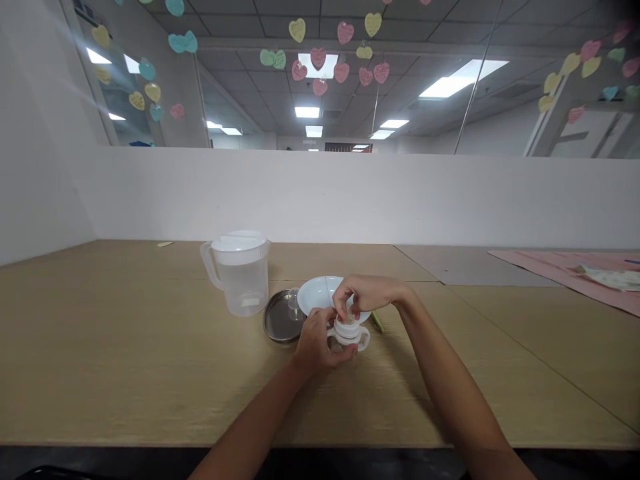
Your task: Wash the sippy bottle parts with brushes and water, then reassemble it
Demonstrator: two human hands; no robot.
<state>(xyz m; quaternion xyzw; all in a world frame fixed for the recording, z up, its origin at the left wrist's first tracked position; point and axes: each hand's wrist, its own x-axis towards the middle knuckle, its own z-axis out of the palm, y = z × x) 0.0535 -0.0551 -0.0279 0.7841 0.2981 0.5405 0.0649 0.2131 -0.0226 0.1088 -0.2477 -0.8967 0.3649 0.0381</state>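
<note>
A small baby bottle (349,330) with a white collar and white side handles stands upright near the middle of the table. My left hand (319,339) is wrapped round its left side and front, with the thumb low across it. From above, my right hand (361,294) reaches down with bent fingers, closed on the clear top piece of the bottle. Behind both hands lies a white plate (314,292), partly hidden by them. A round metal tray (280,321) with a small clear cup (293,300) on it is just left of my left hand.
A clear lidded pitcher (243,277) stands left of the tray. Right of the bottle lies a thin green item (377,322). A pink cloth (555,265) with a patterned cloth (613,277) covers the far right. Behind the table rises a white wall (300,197).
</note>
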